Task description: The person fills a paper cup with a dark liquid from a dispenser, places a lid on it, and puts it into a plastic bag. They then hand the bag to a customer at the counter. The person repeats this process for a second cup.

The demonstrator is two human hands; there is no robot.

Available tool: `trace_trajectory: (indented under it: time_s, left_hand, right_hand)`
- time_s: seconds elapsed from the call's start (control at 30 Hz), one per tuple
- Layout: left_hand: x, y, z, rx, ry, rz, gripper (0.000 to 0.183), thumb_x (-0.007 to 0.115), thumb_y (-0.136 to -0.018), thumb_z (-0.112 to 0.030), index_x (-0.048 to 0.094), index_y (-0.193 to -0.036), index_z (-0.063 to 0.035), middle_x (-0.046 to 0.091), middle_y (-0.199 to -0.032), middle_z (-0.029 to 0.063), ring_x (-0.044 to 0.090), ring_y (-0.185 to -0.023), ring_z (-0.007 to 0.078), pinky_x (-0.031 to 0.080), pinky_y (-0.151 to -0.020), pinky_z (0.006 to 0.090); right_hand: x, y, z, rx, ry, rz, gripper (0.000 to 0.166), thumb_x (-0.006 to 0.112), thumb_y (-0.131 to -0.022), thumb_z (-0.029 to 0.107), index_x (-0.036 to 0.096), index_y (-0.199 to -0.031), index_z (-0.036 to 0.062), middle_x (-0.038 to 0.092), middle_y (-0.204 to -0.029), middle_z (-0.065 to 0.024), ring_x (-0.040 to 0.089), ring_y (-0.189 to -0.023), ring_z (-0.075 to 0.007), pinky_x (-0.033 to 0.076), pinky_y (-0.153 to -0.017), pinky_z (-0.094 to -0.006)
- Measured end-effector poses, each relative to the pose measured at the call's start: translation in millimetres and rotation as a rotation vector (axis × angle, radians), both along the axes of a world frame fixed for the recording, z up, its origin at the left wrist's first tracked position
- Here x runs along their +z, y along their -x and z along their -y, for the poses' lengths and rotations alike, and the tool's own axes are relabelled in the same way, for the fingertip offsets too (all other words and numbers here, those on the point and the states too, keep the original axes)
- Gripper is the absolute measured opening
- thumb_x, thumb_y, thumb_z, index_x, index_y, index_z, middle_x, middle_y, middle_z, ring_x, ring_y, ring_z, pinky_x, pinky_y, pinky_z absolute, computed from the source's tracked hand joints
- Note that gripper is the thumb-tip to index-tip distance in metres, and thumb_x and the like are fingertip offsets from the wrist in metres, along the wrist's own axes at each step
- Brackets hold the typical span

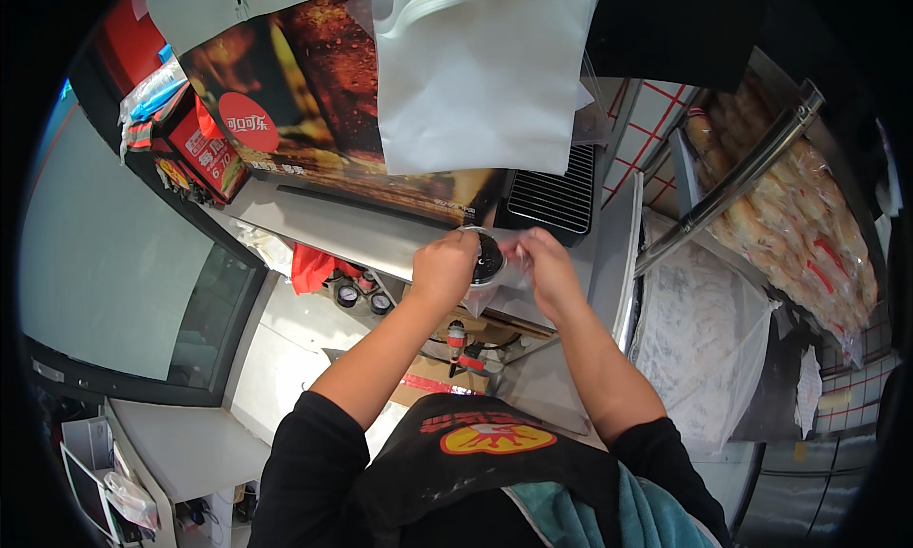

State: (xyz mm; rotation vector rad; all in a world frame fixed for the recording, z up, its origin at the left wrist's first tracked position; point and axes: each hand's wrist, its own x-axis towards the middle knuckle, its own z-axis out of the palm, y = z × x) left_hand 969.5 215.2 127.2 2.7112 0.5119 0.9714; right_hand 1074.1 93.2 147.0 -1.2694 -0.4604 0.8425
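Observation:
A cup with a dark, round top (pixel 488 260) stands upright between my hands, with a clear thin plastic bag (pixel 479 300) around it. At the cup's left side my left hand (pixel 446 265) has its fingers curled closed on the bag's edge; the fingertips are partly hidden. My right hand (pixel 551 268) pinches the bag's other side, drawn out to the right of the cup. Both hands are over the front edge of a grey counter (pixel 356 242). Whether the dark top is a lid or drink seen through one is unclear.
Behind my hands is a Coca-Cola drink dispenser (pixel 307 98) with white sheets (pixel 478 84) hanging over it and a black drip tray (pixel 549 198). A metal rail (pixel 727 184) and bagged food (pixel 799 212) are at right. Pressure gauges (pixel 347 296) sit below; a red box (pixel 203 155) stands left.

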Motion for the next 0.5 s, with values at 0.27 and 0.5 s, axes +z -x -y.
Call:
trace_trajectory:
  time_s: [0.27, 0.5]
  left_hand:
    - [17, 7, -22, -0.097, 0.979, 0.276, 0.022, 0.056, -0.080, -0.007, 0.052, -0.100, -0.0015, 0.054, -0.066, 0.0047, 0.050, -0.050, 0.0140, 0.039, -0.042, 0.0284]
    - [71, 18, -22, -0.205, 1.289, 0.162, 0.043, 0.050, -0.076, 0.004, 0.036, -0.117, 0.0021, 0.053, -0.070, 0.0068, 0.047, -0.052, 0.0102, 0.036, -0.042, 0.0226]
  right_hand:
    - [57, 13, -31, 0.190, 0.176, 0.045, 0.024, 0.044, -0.089, 0.015, 0.041, -0.109, 0.0032, 0.062, -0.093, -0.0123, 0.051, -0.059, -0.0115, 0.044, -0.057, -0.0242]
    - [75, 37, -44, 0.275, 0.298, 0.112, 0.041, 0.049, -0.089, 0.027, 0.035, -0.123, 0.0077, 0.059, -0.088, -0.0032, 0.054, -0.069, -0.0102, 0.045, -0.061, -0.0242]
